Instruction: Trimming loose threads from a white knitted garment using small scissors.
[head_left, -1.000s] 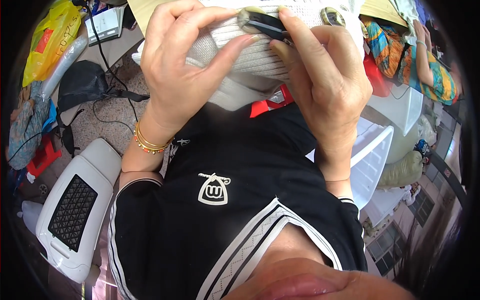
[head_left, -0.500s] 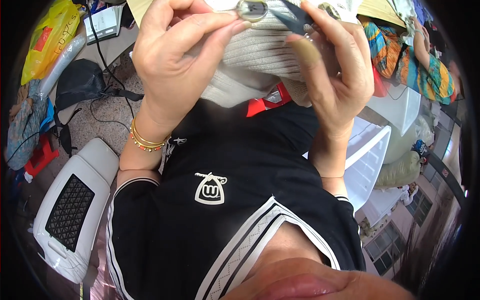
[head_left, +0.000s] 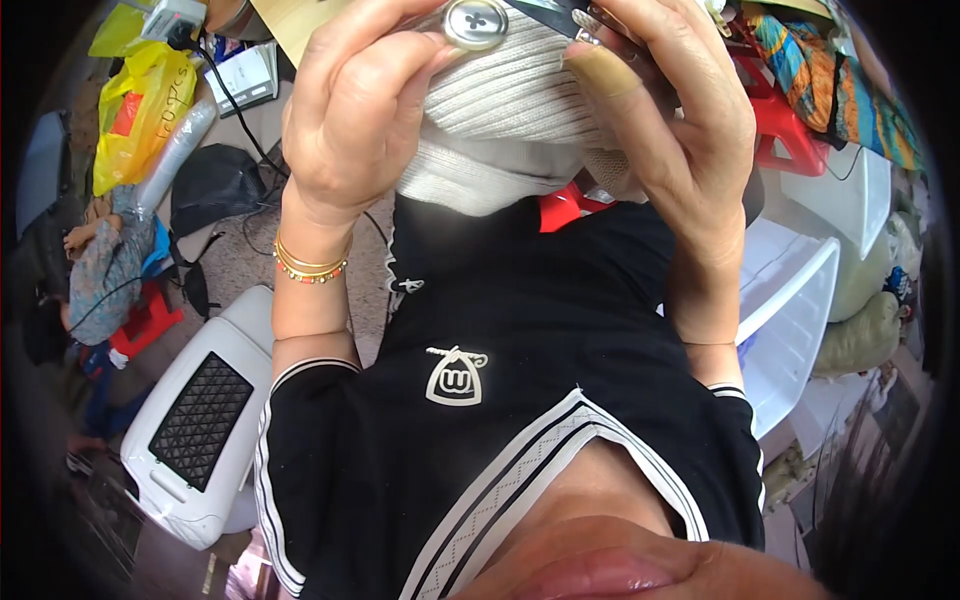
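Observation:
My left hand pinches a round pearly grey button at the top edge of the view. Its dark centre shows a cross of thread. Below and behind it, a cream ribbed knit garment lies bunched over my lap. My right hand is closed around thread snips, whose dark pointed blades reach toward the button. A yellowish cover sits on my right thumb tip. The handle is mostly hidden by my fingers, and I cannot tell whether the blades touch thread.
White plastic crates stand to my right, near a red stool and a person in patterned clothing. On the left are a yellow plastic bag, a black cable, a dark bag and a white seat-like object with a black mesh panel.
The view has shifted, so most things sit farther right. The button now faces me more fully. My left hand still pinches it, and the snips remain in my right hand.

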